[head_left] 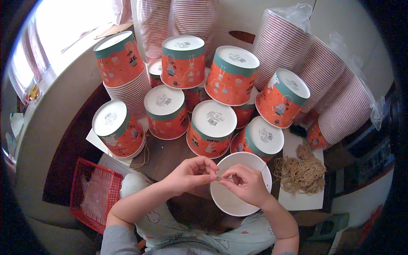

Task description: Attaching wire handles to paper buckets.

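My left hand (193, 173) and my right hand (248, 182) meet over the near left rim of an open white paper bucket (229, 202). Thumb and fingertips of each are pinched on a small bit of tan cord (218, 178), which looks like a loop or knot; its exact form is too small to tell. The bucket stands tilted with its mouth toward me, just in front of my lap. A small dark hole shows near its right rim. To its right, a heap of tan cords (304, 172) lies on a white sheet (293, 203).
Several orange and green printed buckets (212, 121) stand upside down beyond my hands, some piled on others. Tall bagged stacks of buckets (282, 40) line the back and right. A red plastic basket (118, 191) with clear plastic film sits left of my knee.
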Demonstrator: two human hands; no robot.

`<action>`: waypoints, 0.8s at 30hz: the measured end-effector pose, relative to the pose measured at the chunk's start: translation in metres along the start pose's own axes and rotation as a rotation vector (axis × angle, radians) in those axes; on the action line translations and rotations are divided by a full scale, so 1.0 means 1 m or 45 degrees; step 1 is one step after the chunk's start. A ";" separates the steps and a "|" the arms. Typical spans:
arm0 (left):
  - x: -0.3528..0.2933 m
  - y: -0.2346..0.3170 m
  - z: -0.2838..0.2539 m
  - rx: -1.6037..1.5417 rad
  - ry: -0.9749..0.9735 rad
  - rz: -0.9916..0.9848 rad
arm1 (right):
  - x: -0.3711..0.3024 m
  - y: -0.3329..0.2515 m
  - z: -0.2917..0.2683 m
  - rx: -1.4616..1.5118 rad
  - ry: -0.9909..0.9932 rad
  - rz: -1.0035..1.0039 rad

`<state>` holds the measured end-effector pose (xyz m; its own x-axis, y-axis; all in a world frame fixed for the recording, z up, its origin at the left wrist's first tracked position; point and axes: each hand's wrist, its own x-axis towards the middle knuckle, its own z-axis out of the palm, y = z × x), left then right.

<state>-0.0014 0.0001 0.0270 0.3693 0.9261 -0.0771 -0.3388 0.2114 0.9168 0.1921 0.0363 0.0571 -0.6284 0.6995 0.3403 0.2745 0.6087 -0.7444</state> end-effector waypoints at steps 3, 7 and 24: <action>0.000 0.001 0.000 -0.019 -0.007 -0.024 | 0.001 -0.001 0.000 -0.016 0.018 -0.013; 0.000 0.000 0.000 -0.049 -0.033 -0.035 | 0.000 0.000 0.002 -0.027 0.013 -0.024; -0.002 -0.001 0.002 0.244 -0.032 -0.029 | 0.002 0.003 0.002 -0.033 0.010 -0.081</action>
<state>-0.0003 -0.0023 0.0272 0.3969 0.9133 -0.0908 -0.1601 0.1663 0.9730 0.1899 0.0387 0.0541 -0.6392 0.6622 0.3910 0.2529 0.6612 -0.7063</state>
